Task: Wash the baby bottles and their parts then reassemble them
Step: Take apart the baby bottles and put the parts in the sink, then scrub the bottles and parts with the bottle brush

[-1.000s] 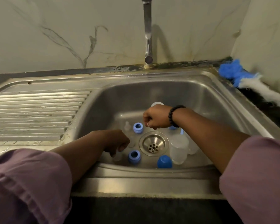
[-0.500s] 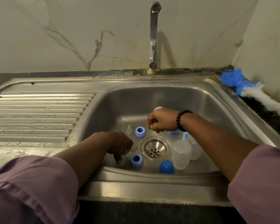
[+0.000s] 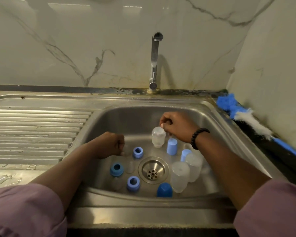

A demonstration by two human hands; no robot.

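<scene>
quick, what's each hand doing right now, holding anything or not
Left hand: fingers curled over the sink floor; whether they hold anything cannot be told.
Right hand: fingertips at the upturned base of a clear bottle; a firm grip cannot be told.

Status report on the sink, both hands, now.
Left hand curled, low in the steel sink, contents unclear. Right hand fingertips at the upturned clear plastic bottle. Blue threaded collar rings loose round the drain. Nothing blocking.

Sink (image 3: 210,106): brushed steel, dull sheen, wet. Bottles (image 3: 179,177): frosted translucent plastic. Collars (image 3: 133,183): matt blue plastic. Wall (image 3: 75,40): glossy veined marble. Brush (image 3: 249,120): fluffy fibre
</scene>
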